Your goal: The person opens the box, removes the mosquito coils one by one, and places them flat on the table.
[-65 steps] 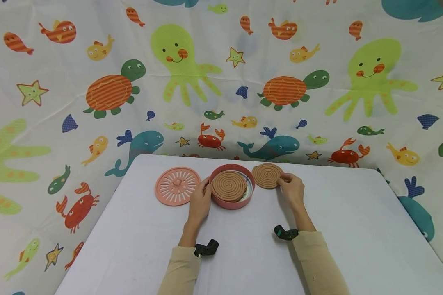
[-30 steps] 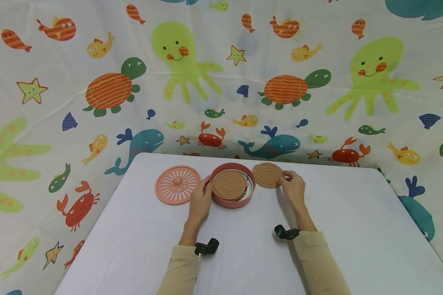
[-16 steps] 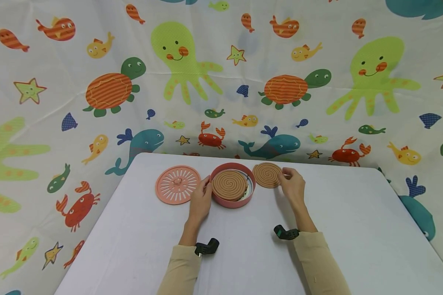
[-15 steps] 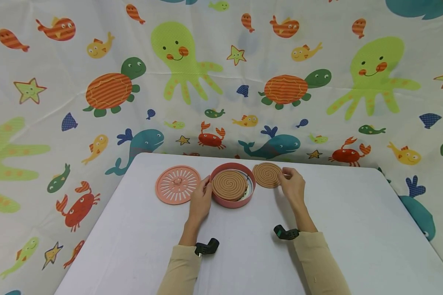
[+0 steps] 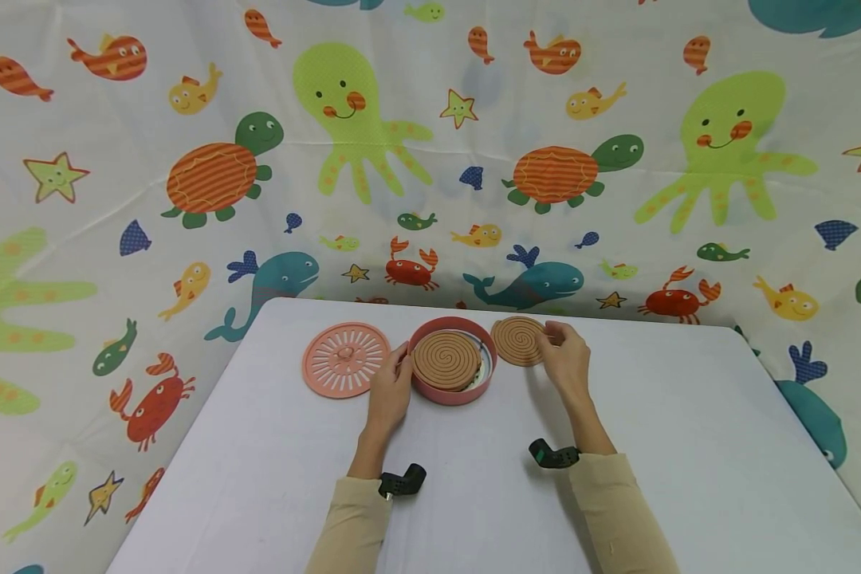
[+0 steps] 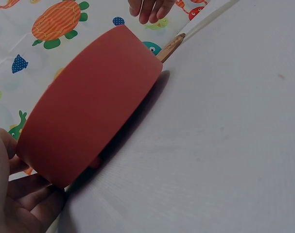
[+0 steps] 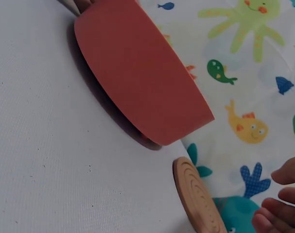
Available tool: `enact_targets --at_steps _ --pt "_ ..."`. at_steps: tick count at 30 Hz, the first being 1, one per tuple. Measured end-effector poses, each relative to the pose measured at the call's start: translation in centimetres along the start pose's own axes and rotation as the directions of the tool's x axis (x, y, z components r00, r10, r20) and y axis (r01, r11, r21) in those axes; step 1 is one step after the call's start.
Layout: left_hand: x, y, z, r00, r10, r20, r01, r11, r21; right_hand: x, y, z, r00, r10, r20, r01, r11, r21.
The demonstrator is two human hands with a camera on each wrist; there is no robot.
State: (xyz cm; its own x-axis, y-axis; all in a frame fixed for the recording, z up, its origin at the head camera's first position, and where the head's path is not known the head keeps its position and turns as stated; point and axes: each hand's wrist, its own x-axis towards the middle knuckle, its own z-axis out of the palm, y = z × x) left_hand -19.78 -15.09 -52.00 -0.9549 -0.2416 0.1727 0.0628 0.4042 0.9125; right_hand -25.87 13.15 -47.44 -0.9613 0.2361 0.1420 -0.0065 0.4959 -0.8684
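A round red mosquito coil holder stands near the table's far edge with a brown spiral mosquito coil inside, partly over a white patterned bottom. My left hand grips the holder's left side; in the left wrist view its thumb and fingers are around the wall. Another mosquito coil lies flat on the table just right of the holder. Over that coil's right edge is my right hand, fingers loosely bent. The right wrist view shows a gap between these fingers and the coil.
A pink slotted lid with a small knob lies left of the holder, close to my left hand. The white table meets a hanging cloth printed with sea animals behind it. Both wrists wear black cameras.
My right hand has risen slightly from the loose coil's edge and shifted a little left. My left hand, the holder, both coils and the lid stay in place.
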Motion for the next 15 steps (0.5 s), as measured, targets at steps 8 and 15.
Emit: enact_targets --at_steps 8,15 --pt "0.1 -0.1 0.0 1.000 0.003 0.003 -0.003 1.000 -0.004 -0.3 -0.6 0.0 1.000 0.002 0.003 -0.002 1.000 0.007" --pt "0.1 -0.1 0.0 1.000 0.000 0.002 0.000 1.000 -0.006 -0.6 -1.3 0.1 1.000 -0.019 0.006 0.019 1.000 0.014"
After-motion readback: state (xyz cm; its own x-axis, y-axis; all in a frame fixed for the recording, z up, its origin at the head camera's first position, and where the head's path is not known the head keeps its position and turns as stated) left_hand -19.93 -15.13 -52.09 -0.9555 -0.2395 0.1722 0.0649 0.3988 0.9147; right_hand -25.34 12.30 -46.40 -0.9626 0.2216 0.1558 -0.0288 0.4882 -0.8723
